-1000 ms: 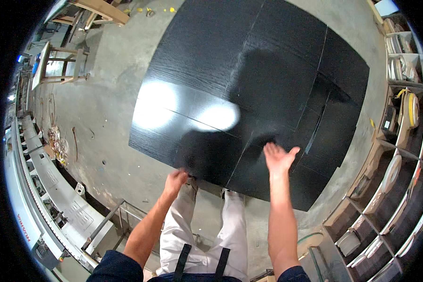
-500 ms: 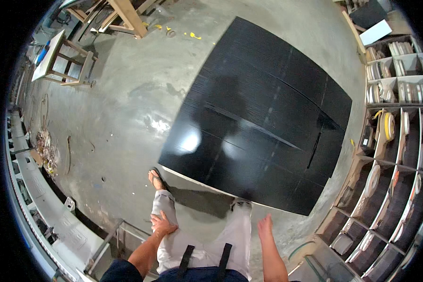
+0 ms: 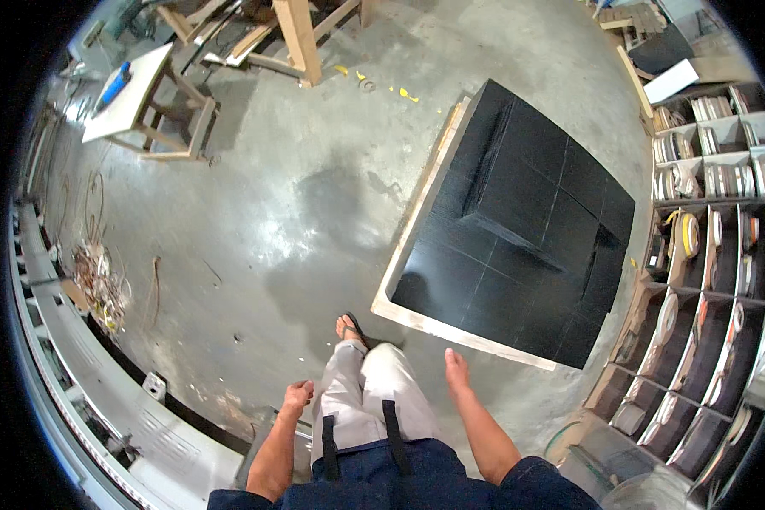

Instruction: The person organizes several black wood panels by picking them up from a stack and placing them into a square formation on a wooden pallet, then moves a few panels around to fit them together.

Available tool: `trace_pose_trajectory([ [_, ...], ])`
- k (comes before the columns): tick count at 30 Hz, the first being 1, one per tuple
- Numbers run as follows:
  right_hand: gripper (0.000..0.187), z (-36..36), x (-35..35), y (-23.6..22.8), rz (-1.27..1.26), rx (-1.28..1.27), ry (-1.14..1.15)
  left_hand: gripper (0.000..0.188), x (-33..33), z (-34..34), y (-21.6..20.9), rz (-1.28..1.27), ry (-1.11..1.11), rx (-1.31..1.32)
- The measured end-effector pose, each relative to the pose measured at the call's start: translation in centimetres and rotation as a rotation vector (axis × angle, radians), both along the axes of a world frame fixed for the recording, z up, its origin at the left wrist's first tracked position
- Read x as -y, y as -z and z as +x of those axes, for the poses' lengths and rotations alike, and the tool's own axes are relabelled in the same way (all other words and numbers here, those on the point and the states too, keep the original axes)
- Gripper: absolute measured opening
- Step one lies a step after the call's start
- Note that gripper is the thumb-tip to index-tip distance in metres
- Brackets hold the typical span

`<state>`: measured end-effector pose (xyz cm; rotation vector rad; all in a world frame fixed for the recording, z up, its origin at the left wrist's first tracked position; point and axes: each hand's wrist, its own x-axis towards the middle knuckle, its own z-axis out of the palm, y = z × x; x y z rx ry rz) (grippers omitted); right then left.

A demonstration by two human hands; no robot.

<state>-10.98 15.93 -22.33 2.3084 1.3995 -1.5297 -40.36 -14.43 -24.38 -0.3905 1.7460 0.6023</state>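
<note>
In the head view, the person stands on a grey concrete floor (image 3: 238,221), the forearms reaching in from the lower edge. The left hand (image 3: 298,393) is to the left of the pale trousers (image 3: 344,387), its fingers loosely curled; whether they close on anything small cannot be told. The right hand (image 3: 456,368) is out to the right of the legs with its fingers extended and close together — nothing shows in its grasp.

The black-topped panel (image 3: 450,263) lies low over the floor, ahead and to the right of the person, just beyond the right hand and apart from it. Pale thin lines cross its dark surface, and a light border (image 3: 450,327) runs along its near and left sides. A sandalled foot (image 3: 348,328) is near its closest left corner.

Farther left stands a white-topped wooden stand (image 3: 140,102) with a blue object (image 3: 115,83) lying on it; a tangle of strips (image 3: 98,285) sits on the floor beside a long grey machine (image 3: 136,408). Yellow scraps (image 3: 404,93) lie near a timber frame (image 3: 296,42). Along the right runs a compartmented rack (image 3: 646,289) — many of its slots hold rolls, one with a yellow ring (image 3: 691,234).
</note>
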Motion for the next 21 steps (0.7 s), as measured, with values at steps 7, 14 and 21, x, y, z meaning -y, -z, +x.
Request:
trace_pose_trajectory([
  [7,0.063,-6.1,-0.9,-0.4,-0.104,-0.038,0.281,0.021,-2.3,-12.5,-3.7,0.029,-0.185,-0.169],
  [14,0.072,-7.2,-2.6,1.8,-0.078,-0.088,0.511,0.028,-16.4,-24.8,-3.3,0.167,0.091,-0.13],
  [21,0.067,-11.0,-3.4,7.4,-0.111,0.087,1.007,0.034,-39.5,-32.5,-3.5,0.195,0.55,-0.117],
])
